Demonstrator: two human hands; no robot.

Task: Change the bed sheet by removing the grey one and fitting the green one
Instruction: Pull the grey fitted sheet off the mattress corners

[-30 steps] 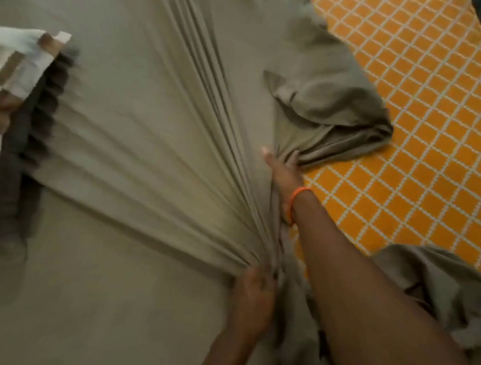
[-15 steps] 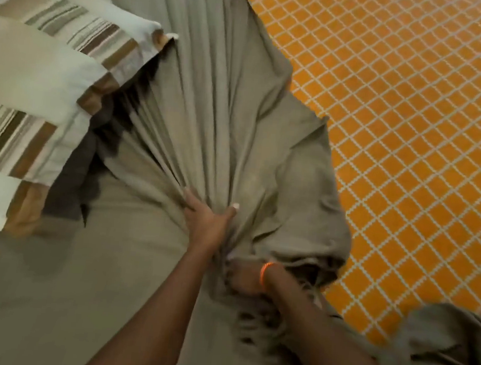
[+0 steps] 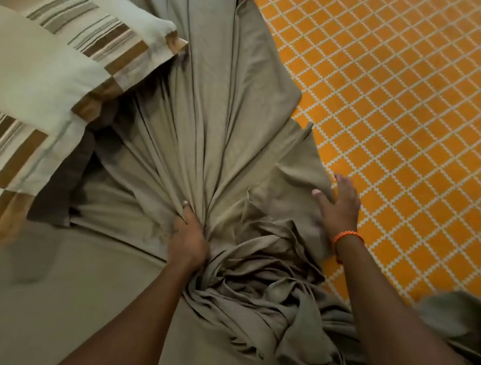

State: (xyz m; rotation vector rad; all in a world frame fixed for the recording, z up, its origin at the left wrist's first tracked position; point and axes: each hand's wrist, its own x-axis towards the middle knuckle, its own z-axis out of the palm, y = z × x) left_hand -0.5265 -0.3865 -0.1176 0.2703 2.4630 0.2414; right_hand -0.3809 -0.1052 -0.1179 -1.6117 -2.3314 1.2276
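Soft grey-green cloth – the sheet [image 3: 208, 138] lies bunched on the bed, fanning in pleats toward the striped pillows [image 3: 47, 78]. The left hand [image 3: 189, 240] has its grip closed on the gathered folds; the right hand [image 3: 337, 204] is spread flat at the sheet's edge beside the orange carpet [image 3: 414, 110]. It looks light and limp – best taken by the gathered bunch.

Orange lattice-pattern floor [image 3: 400, 109] at right; striped pillows [image 3: 54, 64] top left
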